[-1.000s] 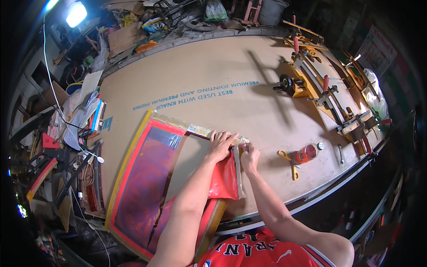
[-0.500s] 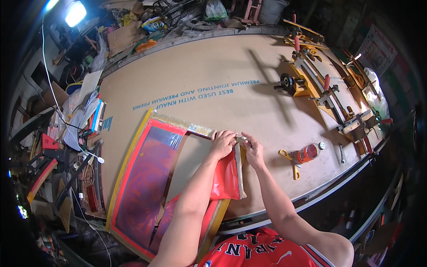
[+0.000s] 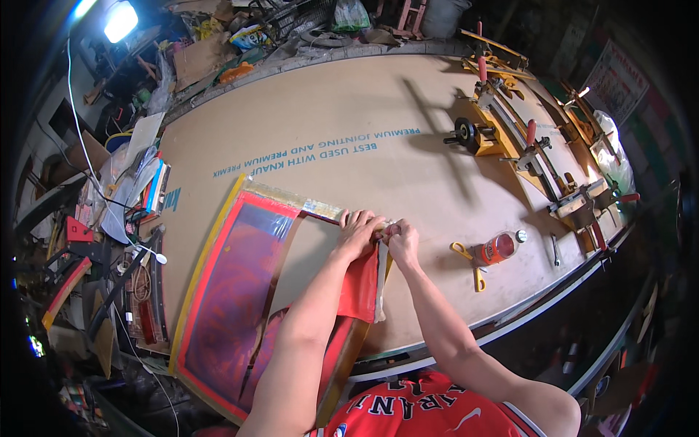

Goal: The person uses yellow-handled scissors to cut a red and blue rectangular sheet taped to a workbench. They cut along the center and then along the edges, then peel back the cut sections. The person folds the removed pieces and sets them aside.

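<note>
A desk [image 3: 306,109] covered by a brown board spreads beneath and beyond the screen frame [image 3: 291,200], with blue printed lettering upside down past the frame's far edge. Right of the frame and farther off stands a rack of yellow clamps [image 3: 489,136] with red handles. The frame lies on the near part of the desk, yellow and tape-coated along its rails, edged inside with red; its purple mesh [image 3: 237,269] is faintly patterned and parted by a wide gap. Near the frame's lower right is a red jersey [image 3: 415,408] bearing black-and-white lettering. A creased red sheet [image 3: 355,291] with a pale edge strip sags at the frame's right end. The left hand [image 3: 359,231] has its fingers clamped over the far rail; the right hand [image 3: 403,244] has its fingers curled together at the frame's far right corner, whatever they pinch being hidden. Well right of the frame is a capped clear bottle [image 3: 497,249], lettered on its orange-red label, reddish inside. Yellow-handled scissors [image 3: 478,274] lie between frame and bottle, and a metal wrench [image 3: 555,249] lies farther right of the frame.
</note>
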